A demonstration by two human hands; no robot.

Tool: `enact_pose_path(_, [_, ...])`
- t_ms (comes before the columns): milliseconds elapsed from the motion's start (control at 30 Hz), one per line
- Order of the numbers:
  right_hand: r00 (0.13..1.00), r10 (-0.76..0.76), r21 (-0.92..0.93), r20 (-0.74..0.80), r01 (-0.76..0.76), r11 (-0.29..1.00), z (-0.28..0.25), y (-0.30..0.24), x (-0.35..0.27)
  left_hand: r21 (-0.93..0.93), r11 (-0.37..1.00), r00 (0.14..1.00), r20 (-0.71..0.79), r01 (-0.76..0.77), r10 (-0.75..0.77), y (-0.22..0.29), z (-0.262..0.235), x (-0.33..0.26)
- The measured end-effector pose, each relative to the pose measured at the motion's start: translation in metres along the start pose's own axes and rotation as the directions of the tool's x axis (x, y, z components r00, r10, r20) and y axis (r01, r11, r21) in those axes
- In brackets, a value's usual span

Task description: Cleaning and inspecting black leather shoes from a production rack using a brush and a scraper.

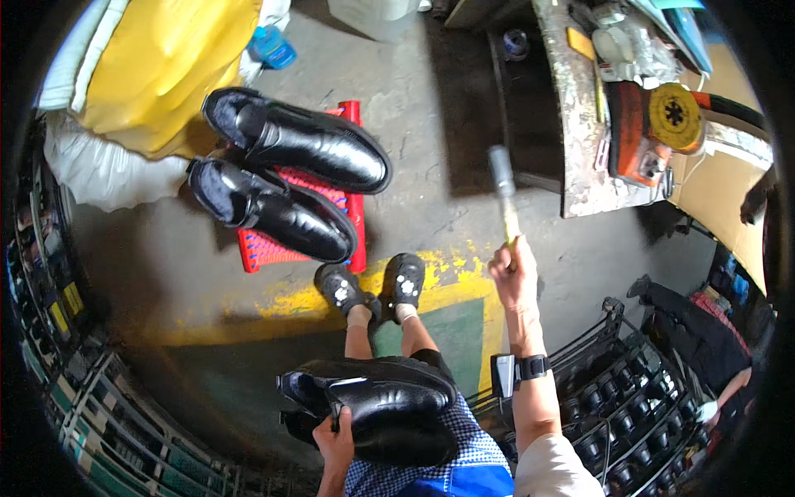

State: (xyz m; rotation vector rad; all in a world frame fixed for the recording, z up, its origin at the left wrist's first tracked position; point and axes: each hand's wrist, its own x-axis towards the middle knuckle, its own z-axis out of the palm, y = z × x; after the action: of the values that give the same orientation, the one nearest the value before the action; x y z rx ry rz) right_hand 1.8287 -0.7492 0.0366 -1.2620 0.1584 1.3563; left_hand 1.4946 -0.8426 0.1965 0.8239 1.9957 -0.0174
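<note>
A pair of glossy black ankle shoes lies against my lap: one shoe [397, 385] on the far side, the other shoe [402, 435] nearer me. My left hand [335, 443] is closed on the nearer shoe at its opening, and a thin pale strip shows by the far shoe's collar. Out to the right, my right hand [515, 273] grips a slim tool [505, 190] with a yellowish shaft and a grey end. The tool is blurred, so its kind is unclear. It points away from me, apart from the shoes.
Two more black shoes [323, 149] rest on a low red stool [356, 215] ahead. At the right is a worn workbench [584, 166] bearing an orange machine [633, 137]. Racks of shoes [638, 406] stand lower right, near another person [696, 331]. Yellow sheeting [166, 74] is at the left.
</note>
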Motion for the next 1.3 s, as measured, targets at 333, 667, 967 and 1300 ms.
enact_pose_path(333, [0.888, -0.444, -0.188, -0.119, 0.419, 0.889, -0.033, -0.129, 0.120, -0.133, 0.990, 0.998, 0.017, -0.055, 0.058, 0.003, 0.005, -0.010])
enact_pose_path(667, [0.856, -0.486, -0.807, 0.178, 0.409, 0.425, 0.027, -0.137, 0.018, -0.134, 0.963, 0.967, -0.133, -0.235, 0.217, 0.031, -0.017, -0.035])
enact_pose_path(967, [0.811, 0.355, -0.605, 0.465, -0.001, 0.796, 0.066, -0.056, -0.174, -0.027, 0.837, 0.833, -0.126, -0.546, 0.539, 0.098, -0.058, -0.065])
enact_pose_path(1300, [0.915, 0.190, -0.654, 0.357, 0.099, 0.750, 0.117, -0.088, -0.242, -0.004, 0.756, 0.756, -0.036, -0.655, 0.654, 0.140, -0.113, -0.085])
